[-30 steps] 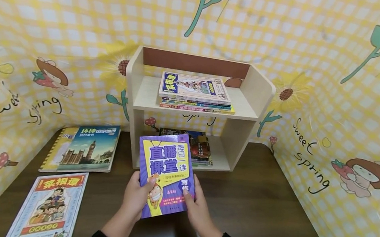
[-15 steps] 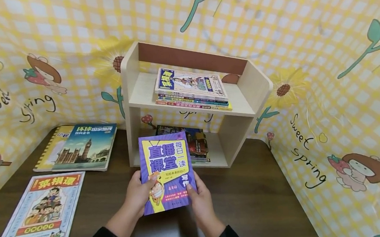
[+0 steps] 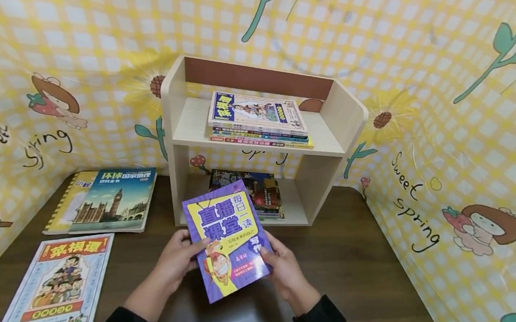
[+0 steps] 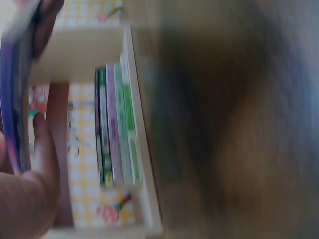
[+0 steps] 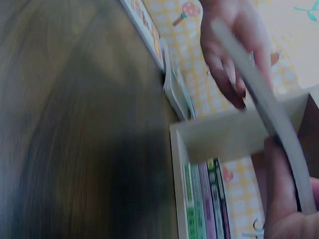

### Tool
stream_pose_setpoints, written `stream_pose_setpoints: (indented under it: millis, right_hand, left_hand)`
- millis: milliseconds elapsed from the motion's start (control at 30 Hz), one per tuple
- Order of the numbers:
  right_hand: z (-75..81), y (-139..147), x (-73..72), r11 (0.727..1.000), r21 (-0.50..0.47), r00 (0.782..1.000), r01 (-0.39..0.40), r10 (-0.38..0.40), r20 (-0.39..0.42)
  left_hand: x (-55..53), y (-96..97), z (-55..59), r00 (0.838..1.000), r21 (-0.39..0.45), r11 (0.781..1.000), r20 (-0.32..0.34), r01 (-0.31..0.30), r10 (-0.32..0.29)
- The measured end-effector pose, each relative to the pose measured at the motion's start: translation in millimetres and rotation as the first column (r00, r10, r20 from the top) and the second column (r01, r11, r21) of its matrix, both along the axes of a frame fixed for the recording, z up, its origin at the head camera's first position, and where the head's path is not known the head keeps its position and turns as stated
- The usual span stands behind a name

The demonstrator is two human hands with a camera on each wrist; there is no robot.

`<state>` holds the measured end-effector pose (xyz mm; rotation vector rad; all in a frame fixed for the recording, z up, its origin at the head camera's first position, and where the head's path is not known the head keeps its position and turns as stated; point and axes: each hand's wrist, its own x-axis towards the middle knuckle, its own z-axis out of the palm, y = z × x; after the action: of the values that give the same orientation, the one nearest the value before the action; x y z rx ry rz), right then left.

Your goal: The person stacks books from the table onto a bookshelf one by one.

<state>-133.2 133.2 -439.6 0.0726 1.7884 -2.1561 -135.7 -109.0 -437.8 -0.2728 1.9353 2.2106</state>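
Note:
A purple and yellow paperback book (image 3: 229, 257) is held front cover up in both hands, before the small bookshelf. My left hand (image 3: 174, 258) grips its left edge, thumb over the cover and fingers behind. At the lower right edge, my right hand (image 3: 289, 269) pinches it between thumb and fingers. The book leans anticlockwise in the head view and overlaps the lower shelf. Its purple spine (image 4: 9, 99) shows at the far left of the left wrist view. In the right wrist view the page edge (image 5: 271, 112) rises from the right hand (image 5: 284, 199).
The pale wooden bookshelf (image 3: 325, 178) carries a stack of books (image 3: 256, 115) above and a darker stack (image 3: 267, 195) below, partly hidden. Left on the brown table (image 3: 363, 284) lie a blue encyclopedia (image 3: 115, 200), a yellow spiral book (image 3: 68, 204) under it, and a comic-covered book (image 3: 59, 293).
The purple book has turned anticlockwise, its left side dropping. My left hand has eased off a little to the left, and my right hand has shifted right. The camera view has drifted slightly.

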Motion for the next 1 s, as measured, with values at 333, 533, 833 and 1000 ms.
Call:
stream_pose_setpoints:
  millis: [333,533,833,1000]
  right_hand:
    - [-2.8,42,-9.1,0.975,-0.020,0.973,-0.220,0.221,0.060]
    - [-2.5,50,-11.9,0.955,-0.019,0.950,-0.297,0.297,0.097]
    - [2.3,58,-20.8,0.902,-0.036,0.896,-0.430,0.431,0.106]
    - [3.7,60,-29.8,0.882,-0.042,0.874,-0.470,0.472,0.116]
  left_hand:
    - [-17.3,-57.9,10.3,0.923,-0.384,0.889,-0.185,0.247,-0.336]
    - [-21.1,-67.4,9.4,0.825,-0.512,0.789,-0.240,0.340,-0.512]
    - [-16.9,-63.4,9.6,0.745,-0.475,0.754,-0.262,0.453,-0.613]
    - [-13.0,-59.9,8.3,0.726,-0.476,0.740,-0.263,0.476,-0.636]
